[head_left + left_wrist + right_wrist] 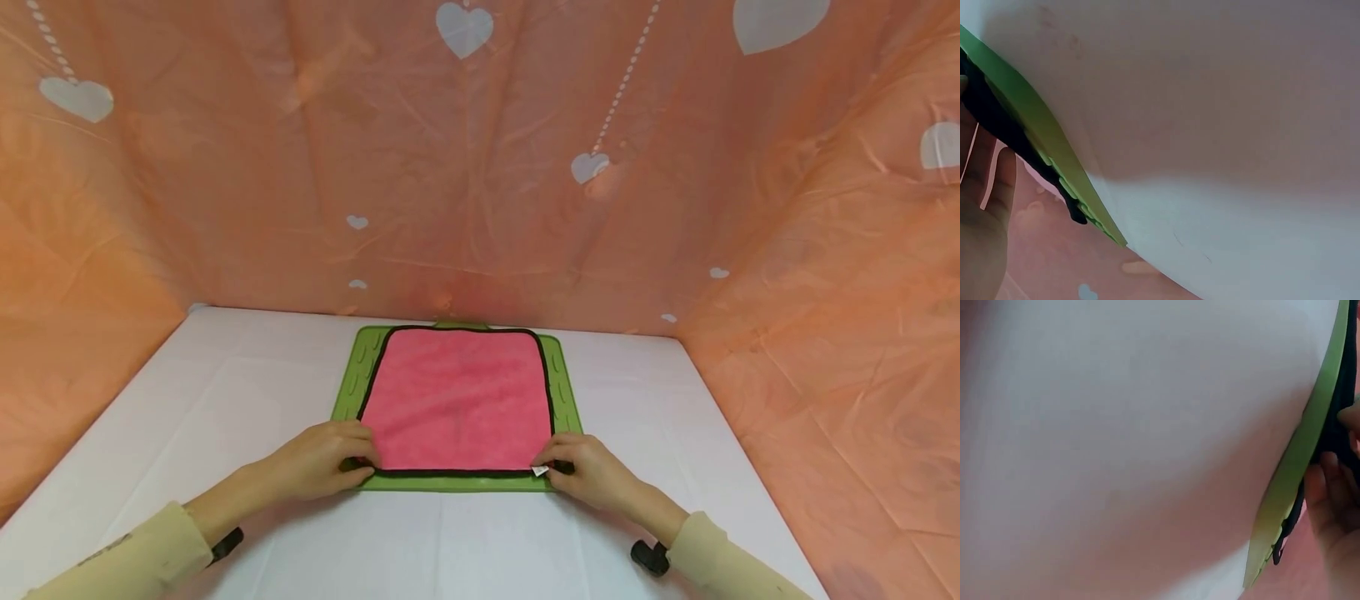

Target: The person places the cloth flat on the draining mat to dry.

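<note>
A pink cloth (461, 400) with a black border lies spread out over a green board (457, 482). At the cloth's near left corner my left hand (326, 458) pinches the black edge between thumb and fingers. My right hand (588, 468) pinches the near right corner, beside a small white tag (539, 471). From the left wrist, the black border (1019, 140) shows against the fingers, just above the board's green rim (1041, 119). In the right wrist view, thumb and fingers (1329, 506) meet at the dark edge of the cloth, partly cut off by the frame.
The board rests on a white-covered table (247, 375), near its back edge. Orange sheeting (465, 167) with white hearts stands behind the table and along both sides. A black wrist device (649, 557) sits at the right sleeve, and another black device (227, 544) at the left.
</note>
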`<state>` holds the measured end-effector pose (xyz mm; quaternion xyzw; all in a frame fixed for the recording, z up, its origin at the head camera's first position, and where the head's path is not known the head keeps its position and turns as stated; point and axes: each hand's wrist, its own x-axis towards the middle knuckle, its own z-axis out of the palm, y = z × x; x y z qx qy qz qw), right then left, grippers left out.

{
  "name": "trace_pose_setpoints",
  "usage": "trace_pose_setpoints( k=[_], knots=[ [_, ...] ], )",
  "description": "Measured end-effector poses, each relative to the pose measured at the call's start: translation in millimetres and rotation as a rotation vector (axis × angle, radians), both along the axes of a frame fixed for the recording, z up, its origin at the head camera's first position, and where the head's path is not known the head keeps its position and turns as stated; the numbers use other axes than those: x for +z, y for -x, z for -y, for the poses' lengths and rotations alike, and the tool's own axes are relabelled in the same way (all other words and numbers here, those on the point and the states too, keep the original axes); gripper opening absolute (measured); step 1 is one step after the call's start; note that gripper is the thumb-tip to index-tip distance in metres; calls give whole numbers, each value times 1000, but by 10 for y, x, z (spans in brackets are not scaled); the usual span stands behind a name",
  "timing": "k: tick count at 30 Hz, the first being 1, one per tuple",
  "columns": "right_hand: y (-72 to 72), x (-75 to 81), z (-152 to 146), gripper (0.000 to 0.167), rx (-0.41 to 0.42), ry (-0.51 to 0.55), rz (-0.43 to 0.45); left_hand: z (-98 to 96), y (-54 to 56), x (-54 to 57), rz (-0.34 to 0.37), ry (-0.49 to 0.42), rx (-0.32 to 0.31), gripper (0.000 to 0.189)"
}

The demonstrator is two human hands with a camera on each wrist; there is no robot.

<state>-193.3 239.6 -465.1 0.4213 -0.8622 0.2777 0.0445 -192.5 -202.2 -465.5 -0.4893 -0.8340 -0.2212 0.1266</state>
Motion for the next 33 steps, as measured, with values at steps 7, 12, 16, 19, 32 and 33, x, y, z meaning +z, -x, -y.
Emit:
trace_pose_setpoints(
  k=[7, 12, 16, 19, 32, 33],
  knots=[
    [13, 46, -90, 31, 47, -5, -22, -30, -42, 6, 62, 15, -7, 18],
    [18, 17, -113, 29, 74, -49, -36, -40, -44, -2, 64, 25, 1, 18],
    [11, 15, -112, 30, 74, -39, 2, -31, -42, -1, 76, 31, 11, 18],
    [8, 31, -113, 30, 62, -49, 38, -26, -47, -2, 97, 43, 27, 17],
    [19, 167, -236, 25, -67, 62, 22, 28, -117, 80, -1, 50, 202, 26],
    [27, 180, -253, 28, -121, 68, -20, 51, -117, 108, -16, 59, 241, 31]
  ],
)
